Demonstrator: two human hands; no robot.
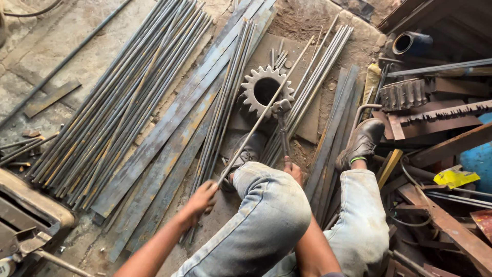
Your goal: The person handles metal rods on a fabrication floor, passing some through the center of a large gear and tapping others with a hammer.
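Steel rod (266, 105) slants across gear wheel (266, 90); left hand (201, 201) clenched on its near end, right hand (293, 170) gripping bending tool (282, 123). Best: keep rod seated, lever steadily.

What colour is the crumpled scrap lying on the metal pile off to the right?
Bright yellow; the crumpled scrap lies among rusty brown bars, shown in the head view.
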